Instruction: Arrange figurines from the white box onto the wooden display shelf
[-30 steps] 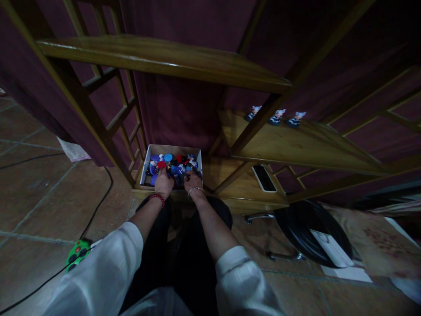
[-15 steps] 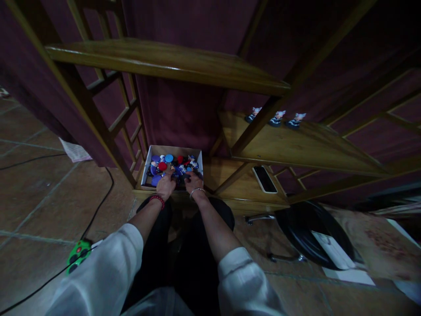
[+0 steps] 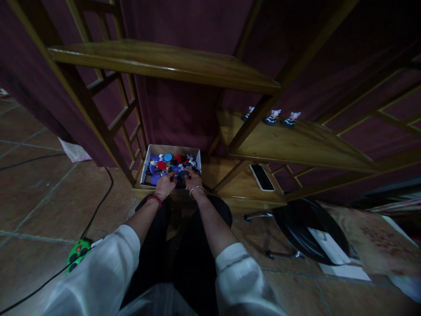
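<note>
A shallow white-walled cardboard box point(image 3: 142, 174) holds several small figurines with blue, purple, red and dark round bases, lying in a jumble. Both my hands reach in over its near edge. My left hand point(image 3: 165, 184), with a red bead bracelet at the wrist, has its fingers drawn together at the figurines; what they pinch is too small to make out. Beside it my right hand point(image 3: 193, 180), wearing a silver bangle, has thumb and fingers closed at the rim of a figurine's dark round base point(image 3: 183, 174). The rest of that figurine is hidden.
The box stands on the low board of a wooden shelf unit point(image 3: 164, 61), with a phone point(image 3: 262, 177) to its right. Three similar figurines point(image 3: 272, 116) stand on a higher shelf point(image 3: 296, 145). A black stool point(image 3: 309, 228) is at right; a green corded device point(image 3: 79, 254) lies at left.
My hands have shifted slightly within the box, and a dark round base now shows more plainly between them. The view has moved a little to the right.
</note>
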